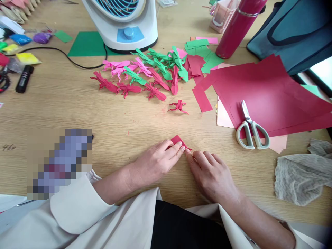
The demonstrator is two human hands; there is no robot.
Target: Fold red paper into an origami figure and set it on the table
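A small folded piece of red paper (177, 139) lies on the table in front of me, partly covered by my fingers. My left hand (164, 155) presses it down with the fingers held together and stretched over it. At the paper's right corner, the thumb and curled fingers of my right hand (209, 169) pinch or press the edge. Just beyond the hands sits a small red folded-paper figure with thin legs (178, 106). Behind that, several red, pink and green folded-paper figures (153, 91) are grouped together.
White-handled scissors (247, 128) rest on large red paper sheets (261, 93) at right. A white fan (129, 34), a red bottle (238, 27) and a blue bag (298, 31) stand at the back. A grey cloth (298, 176) lies right; a black glue stick (24, 79) lies left.
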